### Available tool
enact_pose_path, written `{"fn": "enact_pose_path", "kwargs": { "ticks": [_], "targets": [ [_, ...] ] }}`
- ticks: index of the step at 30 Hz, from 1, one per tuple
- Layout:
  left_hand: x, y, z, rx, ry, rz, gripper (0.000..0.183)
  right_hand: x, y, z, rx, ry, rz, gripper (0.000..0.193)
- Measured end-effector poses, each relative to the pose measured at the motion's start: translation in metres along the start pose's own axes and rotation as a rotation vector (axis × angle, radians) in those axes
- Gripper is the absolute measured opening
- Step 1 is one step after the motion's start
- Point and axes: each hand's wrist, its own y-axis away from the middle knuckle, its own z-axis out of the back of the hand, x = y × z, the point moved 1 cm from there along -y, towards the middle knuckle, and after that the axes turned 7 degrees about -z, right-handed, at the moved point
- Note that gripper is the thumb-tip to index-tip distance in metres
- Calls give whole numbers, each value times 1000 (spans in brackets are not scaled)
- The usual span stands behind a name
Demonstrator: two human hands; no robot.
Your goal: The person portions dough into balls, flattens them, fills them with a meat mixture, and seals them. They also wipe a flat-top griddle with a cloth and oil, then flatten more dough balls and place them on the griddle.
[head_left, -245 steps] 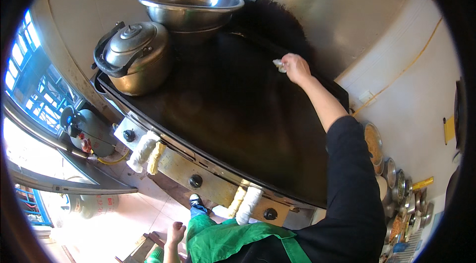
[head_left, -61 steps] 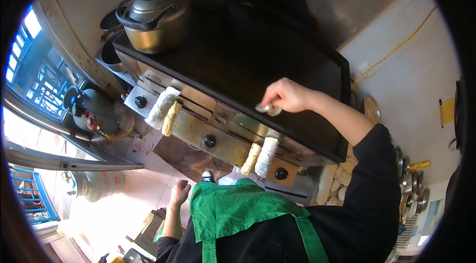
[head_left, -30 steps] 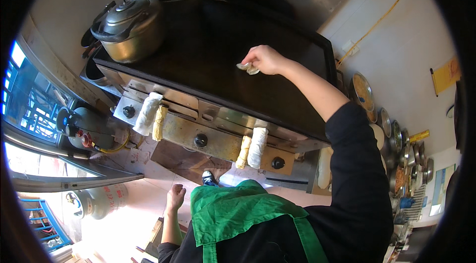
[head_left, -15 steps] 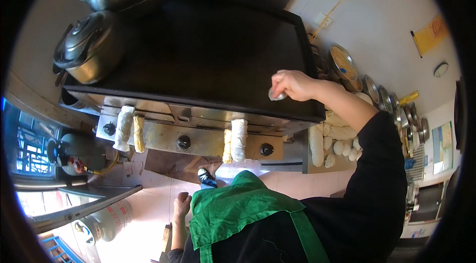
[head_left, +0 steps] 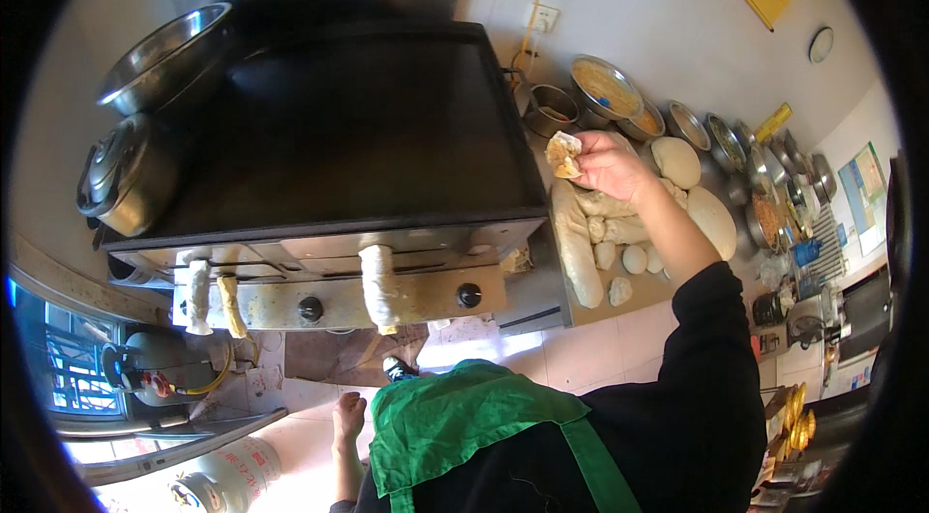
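Note:
My right hand point(head_left: 616, 169) pinches a crumpled wad of white paper or cloth point(head_left: 562, 156) with brownish-yellow stains on it. It is held up past the right edge of the large black flat griddle point(head_left: 339, 145), over the side counter with dough. A long dough roll point(head_left: 578, 261) lies just below the wad, and a small metal pot point(head_left: 552, 110) stands beyond it. Down at my left side, next to the green apron point(head_left: 474, 426), hangs my left hand point(head_left: 349, 416) in a loose fist, with nothing showing in it.
Round dough pieces point(head_left: 711, 223) rest on the right counter, with several metal bowls of fillings point(head_left: 607, 85) behind. A lidded pot point(head_left: 131, 179) and a steel basin point(head_left: 164, 58) sit at the griddle's left edge. Wrapped handles point(head_left: 378, 286) stick out in front. Gas cylinders point(head_left: 227, 474) stand at left.
My right hand has lifted off the griddle's front right corner and moved right, over the dough counter, turning the wad's stained side into view. The view has shifted right. My left hand stays low.

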Motion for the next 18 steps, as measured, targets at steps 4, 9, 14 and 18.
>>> {"fn": "enact_pose_path", "kwargs": {
  "ticks": [4, 9, 14, 18],
  "targets": [
    [-4, 13, -45, 29, -192, -212, 32, -60, 17, 52, -141, -140, -39, 26],
    [-6, 35, -104, 115, -208, -437, 30, -179, 9, 87, -392, 122, -254, 20],
    [-32, 72, -131, 207, -204, -334, 35, -266, -57, 103, -606, 577, -210, 24],
    [-39, 89, -128, 186, -171, -45, 35, -278, -111, 113, -797, 886, 65, 17]
  ]
}}
